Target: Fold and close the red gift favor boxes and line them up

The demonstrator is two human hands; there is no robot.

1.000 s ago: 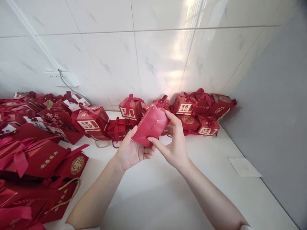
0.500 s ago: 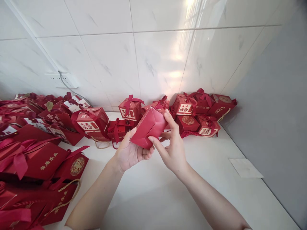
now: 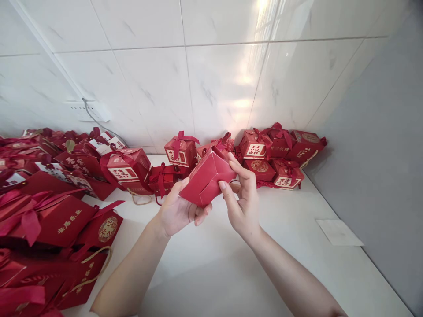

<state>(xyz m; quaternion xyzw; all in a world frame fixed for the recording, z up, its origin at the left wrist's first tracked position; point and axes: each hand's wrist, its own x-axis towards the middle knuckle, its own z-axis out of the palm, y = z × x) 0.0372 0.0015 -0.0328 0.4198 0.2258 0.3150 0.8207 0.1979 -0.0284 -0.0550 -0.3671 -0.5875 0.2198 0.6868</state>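
Note:
A small red gift box (image 3: 208,178) is held tilted above the white tabletop, its plain side with folded flaps facing me. My left hand (image 3: 180,209) grips its lower left part, thumb on the near edge and fingers underneath. On the right end, my right hand (image 3: 243,198) is closed around the box, with the thumb on the near face and the fingers over the top edge. Whatever lies on the box's far side is hidden. Behind it stands a row of red boxes with ribbon bows, among them a box with a white label (image 3: 180,149).
Many red gift boxes (image 3: 71,220) with ribbons and rope handles crowd the left side. More boxes (image 3: 254,145) are stacked against the tiled wall. A white paper (image 3: 339,232) lies on the table (image 3: 211,281) at right, by a grey panel (image 3: 383,154). A cable runs from a wall socket (image 3: 89,111).
The red box has turned slightly in my hands and an open slot shows at its upper edge. My right thumb has moved a little to the right and up along its face.

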